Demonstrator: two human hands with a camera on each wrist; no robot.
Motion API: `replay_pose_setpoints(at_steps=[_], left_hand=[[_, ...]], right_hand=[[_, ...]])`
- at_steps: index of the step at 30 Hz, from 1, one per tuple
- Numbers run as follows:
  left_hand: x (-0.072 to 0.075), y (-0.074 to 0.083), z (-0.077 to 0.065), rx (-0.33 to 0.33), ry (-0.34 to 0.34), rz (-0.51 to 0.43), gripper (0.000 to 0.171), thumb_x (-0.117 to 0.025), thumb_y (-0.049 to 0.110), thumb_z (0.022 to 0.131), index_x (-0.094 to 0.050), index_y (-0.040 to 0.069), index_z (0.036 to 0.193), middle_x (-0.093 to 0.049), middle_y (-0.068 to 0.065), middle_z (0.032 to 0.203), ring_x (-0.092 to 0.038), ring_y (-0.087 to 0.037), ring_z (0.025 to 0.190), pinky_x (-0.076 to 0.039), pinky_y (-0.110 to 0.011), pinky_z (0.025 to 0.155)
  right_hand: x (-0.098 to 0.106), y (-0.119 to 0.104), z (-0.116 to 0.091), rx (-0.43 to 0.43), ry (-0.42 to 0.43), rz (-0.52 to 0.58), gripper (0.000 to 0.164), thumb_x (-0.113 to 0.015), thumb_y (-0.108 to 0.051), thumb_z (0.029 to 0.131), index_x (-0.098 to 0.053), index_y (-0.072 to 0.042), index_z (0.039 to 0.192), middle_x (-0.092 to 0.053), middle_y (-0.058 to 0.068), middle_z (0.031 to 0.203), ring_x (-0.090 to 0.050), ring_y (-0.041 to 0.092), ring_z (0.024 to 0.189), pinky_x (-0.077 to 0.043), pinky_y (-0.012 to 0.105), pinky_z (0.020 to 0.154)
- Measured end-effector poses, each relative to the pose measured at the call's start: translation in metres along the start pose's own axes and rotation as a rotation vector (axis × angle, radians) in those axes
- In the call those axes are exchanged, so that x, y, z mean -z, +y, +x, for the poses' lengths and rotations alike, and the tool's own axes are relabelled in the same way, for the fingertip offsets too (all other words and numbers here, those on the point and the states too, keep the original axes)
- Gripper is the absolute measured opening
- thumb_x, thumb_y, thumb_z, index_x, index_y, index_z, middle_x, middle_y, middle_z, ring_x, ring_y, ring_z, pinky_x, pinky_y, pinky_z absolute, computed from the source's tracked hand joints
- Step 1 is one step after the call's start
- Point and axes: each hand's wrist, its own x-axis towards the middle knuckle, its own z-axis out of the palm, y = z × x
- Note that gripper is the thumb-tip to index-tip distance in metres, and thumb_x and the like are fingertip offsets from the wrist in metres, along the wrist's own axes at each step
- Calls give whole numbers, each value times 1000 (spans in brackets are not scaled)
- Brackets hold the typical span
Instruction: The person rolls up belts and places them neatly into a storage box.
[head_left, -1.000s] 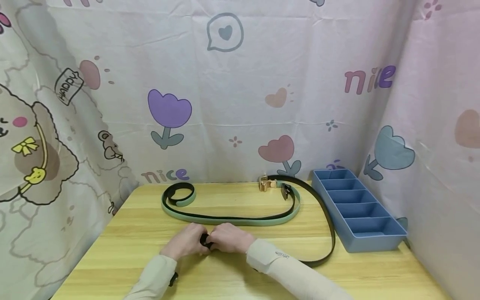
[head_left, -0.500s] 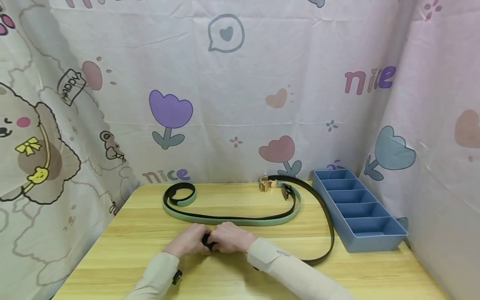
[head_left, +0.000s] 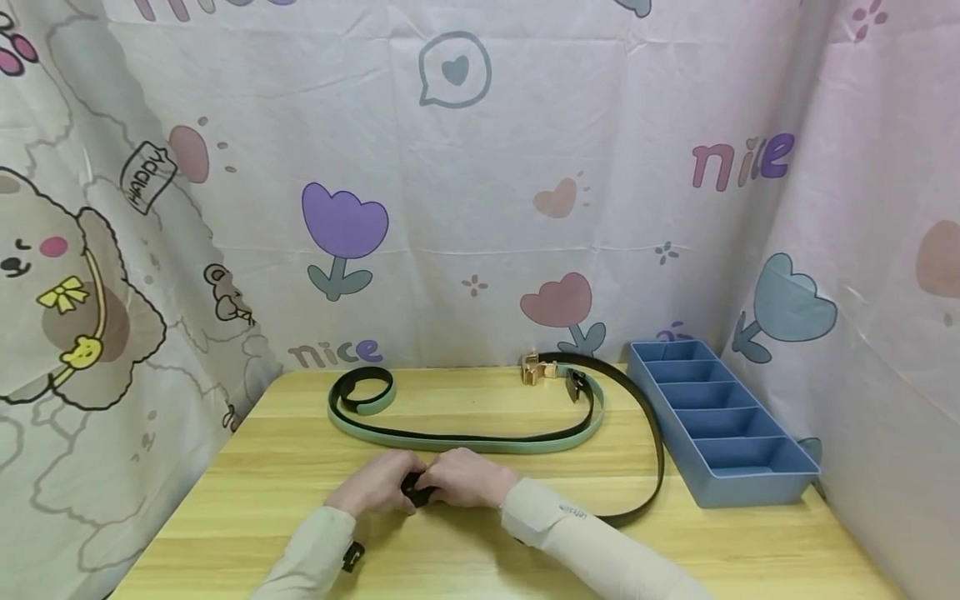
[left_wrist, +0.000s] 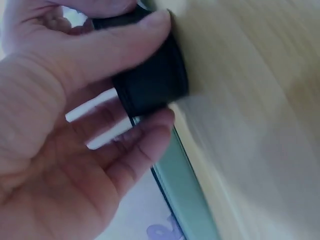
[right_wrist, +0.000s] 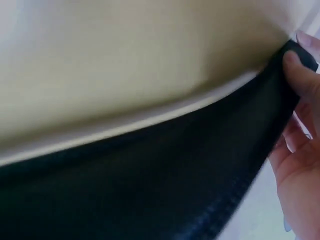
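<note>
A black belt point(head_left: 660, 450) curves from a gold buckle point(head_left: 532, 369) at the back, round the right side and behind the right forearm. Its near end is wound into a small coil point(head_left: 415, 490) between the two hands, low over the table. My left hand point(head_left: 378, 482) grips this coil; in the left wrist view the thumb lies across the dark roll point(left_wrist: 152, 85), fingers beneath. Close beside it, my right hand point(head_left: 468, 478) pinches the belt where it meets the coil. In the right wrist view, the black strap point(right_wrist: 150, 175) runs up to those fingers.
Beyond the hands lies a green belt point(head_left: 480, 447) with a black inner side, its left end curled. Its buckle end lies near the gold buckle. A blue divided box point(head_left: 750, 492) stands at the right. A printed curtain point(head_left: 465, 167) hangs behind the wooden table point(head_left: 247, 500).
The hands stay nearly in place, while the fingers shift on the coil and more of its black side shows between them. The belt's right curve has drawn in slightly.
</note>
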Motion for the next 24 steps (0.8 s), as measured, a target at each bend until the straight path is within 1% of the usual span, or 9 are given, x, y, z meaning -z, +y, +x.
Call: replay_pose_setpoints(at_steps=[3,6,9,12,14,16,19,21,24], left_hand=[[-2,0,0,5,22,-17,26,-89,26,67,-68,21,80,-62,15,76,-52,-2,68,-44,-24,64],[-4,1,1,1,46,-14,27,-89,33,68,-65,21,75,-58,15,70,-46,0,61,-40,-22,57],[-5,-1,1,-25,43,11,23,-88,28,69,-67,21,76,-59,16,70,-46,1,62,-40,-22,58],[-6,-4,2,-48,19,18,22,-87,22,69,-69,24,83,-62,17,77,-49,1,68,-43,-23,64],[-6,-5,2,-62,8,17,24,-87,20,69,-70,25,86,-63,18,81,-52,1,72,-44,-24,67],[-6,-6,3,-63,4,11,27,-88,20,68,-70,25,88,-64,19,83,-53,2,75,-45,-24,69],[-5,-5,2,-21,12,-33,27,-89,28,68,-68,24,84,-62,17,79,-52,1,70,-45,-23,65],[-6,-4,2,11,30,-58,29,-89,35,67,-65,23,79,-60,16,73,-50,1,65,-43,-22,60],[-7,-3,0,31,55,-52,32,-88,39,67,-62,22,75,-57,15,69,-46,0,61,-40,-21,56]], right_hand=[[-1,-3,1,5,20,5,10,-73,-32,86,-74,-31,96,-69,-15,85,-55,-5,71,-44,11,64],[-1,-4,2,-7,10,19,6,-71,-32,88,-74,-30,93,-67,-15,82,-51,-4,67,-41,11,61],[-1,-4,0,-5,-9,37,14,-70,-31,89,-73,-31,103,-69,-16,89,-55,-5,73,-43,11,64],[0,-3,-3,1,-21,50,25,-70,-29,90,-71,-31,114,-71,-15,100,-62,-5,83,-47,12,69],[1,-2,-4,3,-16,45,28,-71,-29,89,-71,-31,117,-72,-16,102,-63,-5,85,-48,12,71],[1,-3,-3,7,-2,35,22,-72,-29,88,-73,-32,110,-71,-16,95,-60,-6,77,-46,11,66],[1,-4,-2,2,20,27,8,-72,-27,88,-74,-32,94,-66,-17,77,-48,-5,61,-37,11,55],[0,-5,-1,-13,29,32,8,-71,-24,89,-71,-31,85,-58,-16,68,-39,-3,56,-31,12,50],[-3,-6,-1,-10,38,37,8,-70,-25,90,-70,-30,84,-53,-15,65,-35,-2,55,-28,12,49]])
